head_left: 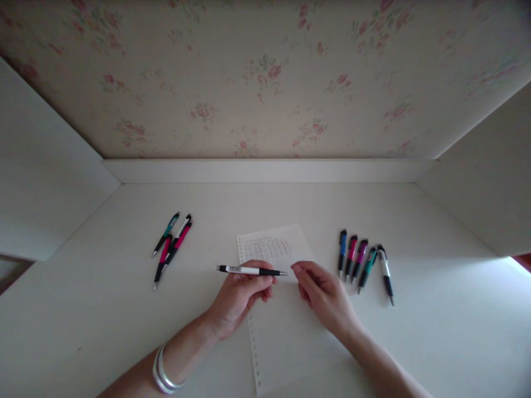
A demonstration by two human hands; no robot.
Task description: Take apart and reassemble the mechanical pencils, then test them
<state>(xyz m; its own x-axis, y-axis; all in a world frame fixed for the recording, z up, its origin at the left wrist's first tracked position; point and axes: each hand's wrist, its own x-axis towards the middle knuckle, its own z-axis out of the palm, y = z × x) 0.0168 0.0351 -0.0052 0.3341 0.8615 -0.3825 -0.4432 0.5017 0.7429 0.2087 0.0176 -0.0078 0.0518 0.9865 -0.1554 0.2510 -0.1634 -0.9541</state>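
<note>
My left hand is closed round a white and black pen, held level with its tip pointing right. Close to that tip is my right hand, fingers curled and thumb and forefinger pinched together; I cannot make out anything in them. Both hands hover over a sheet of punched paper with faint writing near its top. Silver bangles circle my left wrist.
A group of several pens lies left of the paper. Several more pens lie in a row on the right. The white desk has a raised back ledge and side panels; flowered wallpaper is behind.
</note>
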